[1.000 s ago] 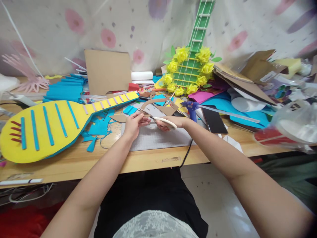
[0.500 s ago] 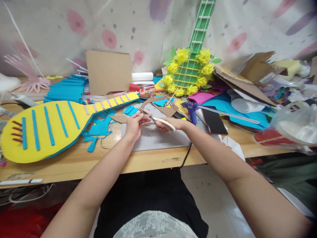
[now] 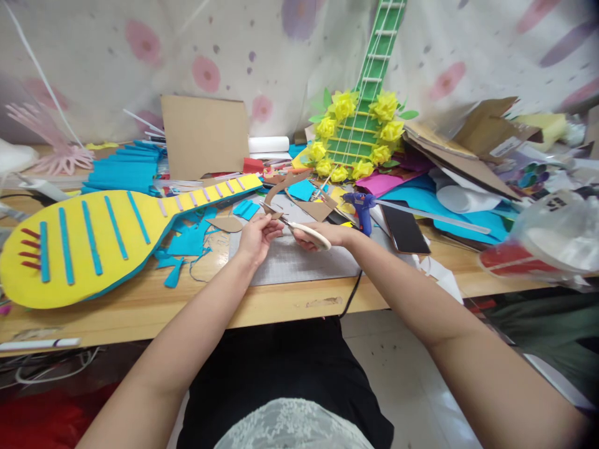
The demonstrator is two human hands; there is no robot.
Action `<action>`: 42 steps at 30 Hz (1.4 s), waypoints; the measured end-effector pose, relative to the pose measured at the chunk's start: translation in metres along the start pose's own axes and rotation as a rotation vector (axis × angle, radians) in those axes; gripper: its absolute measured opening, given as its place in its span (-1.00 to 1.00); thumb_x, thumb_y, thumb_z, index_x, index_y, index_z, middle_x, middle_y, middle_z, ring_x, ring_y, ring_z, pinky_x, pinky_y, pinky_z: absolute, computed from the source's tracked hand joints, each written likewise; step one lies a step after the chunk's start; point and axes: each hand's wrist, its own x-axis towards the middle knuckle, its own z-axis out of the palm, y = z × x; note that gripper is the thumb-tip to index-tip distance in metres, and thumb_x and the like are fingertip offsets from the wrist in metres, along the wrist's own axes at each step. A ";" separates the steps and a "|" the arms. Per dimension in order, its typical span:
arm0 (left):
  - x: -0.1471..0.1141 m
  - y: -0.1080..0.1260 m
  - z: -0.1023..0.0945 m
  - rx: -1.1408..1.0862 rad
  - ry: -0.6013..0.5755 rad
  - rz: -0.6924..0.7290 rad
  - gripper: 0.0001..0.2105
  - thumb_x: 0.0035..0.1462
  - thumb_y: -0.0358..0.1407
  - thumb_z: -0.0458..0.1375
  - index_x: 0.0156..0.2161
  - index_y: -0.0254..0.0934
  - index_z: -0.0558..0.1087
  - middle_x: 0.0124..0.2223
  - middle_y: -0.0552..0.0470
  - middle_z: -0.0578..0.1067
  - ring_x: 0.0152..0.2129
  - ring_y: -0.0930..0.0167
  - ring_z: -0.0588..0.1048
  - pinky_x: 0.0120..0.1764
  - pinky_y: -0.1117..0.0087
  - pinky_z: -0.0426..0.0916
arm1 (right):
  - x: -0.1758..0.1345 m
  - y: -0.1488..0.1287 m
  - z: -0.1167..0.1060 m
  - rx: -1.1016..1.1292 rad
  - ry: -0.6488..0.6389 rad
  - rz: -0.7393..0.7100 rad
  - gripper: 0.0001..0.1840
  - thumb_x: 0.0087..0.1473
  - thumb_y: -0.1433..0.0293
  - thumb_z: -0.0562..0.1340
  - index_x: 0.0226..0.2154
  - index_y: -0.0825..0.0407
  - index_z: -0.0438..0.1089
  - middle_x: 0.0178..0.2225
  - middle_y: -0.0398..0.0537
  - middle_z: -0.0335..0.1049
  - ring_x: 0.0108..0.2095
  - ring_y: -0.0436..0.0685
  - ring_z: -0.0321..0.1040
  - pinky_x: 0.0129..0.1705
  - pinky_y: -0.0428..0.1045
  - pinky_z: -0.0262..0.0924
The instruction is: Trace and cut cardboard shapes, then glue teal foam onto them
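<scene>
My left hand [image 3: 258, 239] is closed in a pinch on a curved brown strip [image 3: 277, 190], which looks like thin card or foam and reaches up from the fingers. In my right hand [image 3: 329, 233] is a pair of scissors [image 3: 312, 236] with white handles. Its blades point left at the strip, close to my left fingertips. Whether the blades touch the strip I cannot tell. Both hands are above a grey cutting mat [image 3: 299, 269].
Left lies a yellow paper lute [image 3: 126, 218] with blue strips. A green stringed instrument [image 3: 355, 134] with yellow flowers stands behind. Right of my hands are a blue glue gun [image 3: 362, 209], a phone [image 3: 405, 229] and a red-white bucket [image 3: 528, 252]. Turquoise scraps [image 3: 189, 240] litter the table.
The curved brown strip has swung left and more upright, uncovering more of a turquoise piece behind it. The scissors and both hands have barely moved.
</scene>
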 end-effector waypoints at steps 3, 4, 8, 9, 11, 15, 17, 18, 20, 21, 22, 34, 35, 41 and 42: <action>-0.001 0.000 0.002 -0.035 0.010 -0.010 -0.80 0.15 -0.52 -0.01 -0.49 -0.34 0.29 -0.63 0.11 0.42 -0.66 0.56 0.46 -0.54 0.61 0.34 | 0.000 -0.002 0.004 -0.037 0.033 -0.002 -0.44 -0.08 -0.09 0.19 -0.45 0.02 0.00 -0.60 -0.32 -0.04 -0.64 -0.16 -0.06 -0.64 -0.17 -0.09; -0.001 0.000 0.002 -0.041 0.010 -0.013 -0.80 0.16 -0.52 -0.01 -0.48 -0.34 0.30 -0.63 0.10 0.43 -0.66 0.56 0.47 -0.53 0.61 0.35 | 0.000 -0.002 0.004 -0.052 0.048 -0.006 -0.43 -0.08 -0.10 0.18 -0.44 0.03 0.01 -0.60 -0.33 -0.04 -0.64 -0.16 -0.06 -0.63 -0.17 -0.09; 0.000 -0.001 0.002 -0.039 0.011 -0.013 -0.83 0.15 -0.51 0.01 -0.46 -0.34 0.30 -0.61 0.10 0.44 -0.64 0.56 0.48 -0.51 0.61 0.36 | 0.001 -0.002 0.005 -0.109 0.082 -0.033 -0.42 -0.08 -0.13 0.15 -0.42 0.04 0.04 -0.59 -0.32 -0.01 -0.63 -0.16 -0.03 -0.63 -0.17 -0.04; 0.000 -0.002 0.002 -0.036 0.011 -0.009 -0.84 0.15 -0.50 0.03 -0.46 -0.35 0.31 -0.60 0.10 0.44 -0.63 0.55 0.48 -0.51 0.61 0.36 | 0.001 -0.002 0.005 -0.115 0.080 -0.036 -0.43 -0.07 -0.12 0.16 -0.42 0.04 0.04 -0.59 -0.32 0.00 -0.63 -0.16 -0.03 -0.63 -0.17 -0.03; 0.000 -0.003 0.001 -0.027 0.008 -0.003 -0.85 0.14 -0.48 0.04 -0.46 -0.35 0.32 -0.60 0.09 0.45 -0.63 0.55 0.48 -0.50 0.61 0.36 | 0.001 -0.001 0.005 -0.105 0.069 -0.038 -0.46 -0.05 -0.09 0.17 -0.41 0.03 0.04 -0.59 -0.32 -0.01 -0.63 -0.16 -0.03 -0.63 -0.17 -0.04; 0.000 -0.003 -0.002 0.072 -0.046 0.011 -0.86 0.12 -0.42 0.06 -0.47 -0.35 0.33 -0.60 0.05 0.46 -0.64 0.51 0.48 -0.51 0.55 0.38 | -0.002 0.001 0.000 -0.050 0.031 -0.020 -0.48 -0.02 -0.07 0.16 -0.44 0.03 0.02 -0.61 -0.32 -0.04 -0.64 -0.16 -0.06 -0.64 -0.18 -0.08; 0.002 -0.002 -0.005 0.167 -0.072 0.035 -0.86 0.09 -0.34 0.11 -0.46 -0.35 0.36 -0.61 0.05 0.45 -0.65 0.46 0.48 -0.55 0.51 0.37 | -0.006 0.001 -0.005 -0.058 -0.003 0.001 -0.47 0.00 -0.08 0.13 -0.47 0.04 0.03 -0.62 -0.30 -0.02 -0.64 -0.16 -0.05 -0.63 -0.18 -0.08; 0.003 -0.001 -0.007 0.206 -0.071 0.062 -0.84 0.06 -0.29 0.15 -0.46 -0.35 0.36 -0.62 0.06 0.44 -0.66 0.45 0.48 -0.57 0.50 0.36 | -0.008 0.001 -0.007 -0.071 -0.025 0.011 -0.47 0.02 -0.08 0.11 -0.49 0.05 0.04 -0.62 -0.29 -0.02 -0.63 -0.15 -0.04 -0.63 -0.18 -0.07; 0.005 0.000 -0.010 0.259 -0.060 0.128 -0.79 -0.03 -0.22 0.22 -0.49 -0.33 0.35 -0.64 0.09 0.41 -0.68 0.45 0.46 -0.60 0.49 0.35 | -0.011 0.000 -0.010 -0.094 -0.062 0.027 -0.46 0.03 -0.09 0.09 -0.51 0.07 0.07 -0.62 -0.28 -0.02 -0.63 -0.16 -0.03 -0.62 -0.18 -0.07; 0.006 0.001 -0.010 0.275 -0.058 0.156 -0.77 -0.07 -0.21 0.25 -0.51 -0.32 0.34 -0.64 0.11 0.40 -0.69 0.45 0.45 -0.60 0.49 0.35 | -0.012 0.000 -0.011 -0.098 -0.072 0.031 -0.45 0.03 -0.09 0.08 -0.52 0.08 0.08 -0.62 -0.28 -0.02 -0.63 -0.16 -0.03 -0.62 -0.18 -0.07; 0.007 0.000 -0.011 0.288 -0.063 0.174 -0.76 -0.10 -0.21 0.28 -0.53 -0.31 0.33 -0.65 0.12 0.40 -0.69 0.45 0.44 -0.60 0.48 0.35 | -0.013 -0.001 -0.011 -0.096 -0.074 0.034 -0.45 0.03 -0.10 0.08 -0.52 0.08 0.08 -0.62 -0.28 -0.02 -0.64 -0.16 -0.03 -0.62 -0.18 -0.07; 0.002 -0.008 0.001 0.100 0.005 0.139 -0.81 -0.04 -0.34 0.23 -0.53 -0.33 0.29 -0.63 0.10 0.44 -0.65 0.48 0.48 -0.51 0.52 0.33 | -0.007 -0.001 -0.004 -0.217 0.023 -0.003 -0.42 -0.05 -0.17 0.07 -0.46 0.02 0.01 -0.60 -0.29 -0.01 -0.61 -0.14 0.02 -0.60 -0.17 0.00; 0.002 -0.007 0.001 0.090 0.003 0.127 -0.81 -0.03 -0.35 0.22 -0.53 -0.33 0.29 -0.63 0.10 0.44 -0.65 0.49 0.48 -0.51 0.53 0.33 | -0.007 -0.001 -0.004 -0.223 0.022 -0.008 -0.41 -0.05 -0.17 0.07 -0.46 0.02 0.00 -0.60 -0.29 -0.01 -0.61 -0.14 0.01 -0.60 -0.17 0.00; 0.005 -0.007 -0.003 0.140 0.002 0.193 -0.80 -0.05 -0.29 0.24 -0.52 -0.32 0.31 -0.61 0.10 0.44 -0.63 0.46 0.50 -0.49 0.50 0.35 | -0.005 -0.003 -0.008 -0.326 0.085 0.005 -0.39 -0.05 -0.22 0.01 -0.47 0.01 0.01 -0.61 -0.26 0.02 -0.61 -0.11 0.01 -0.58 -0.14 0.02; 0.007 -0.007 -0.005 0.164 0.013 0.245 -0.79 -0.05 -0.27 0.24 -0.51 -0.31 0.31 -0.61 0.10 0.45 -0.62 0.45 0.50 -0.49 0.49 0.36 | -0.006 -0.005 -0.010 -0.383 0.125 0.018 -0.40 -0.02 -0.20 -0.01 -0.46 0.02 0.04 -0.60 -0.23 0.08 -0.60 -0.09 0.06 -0.55 -0.12 0.06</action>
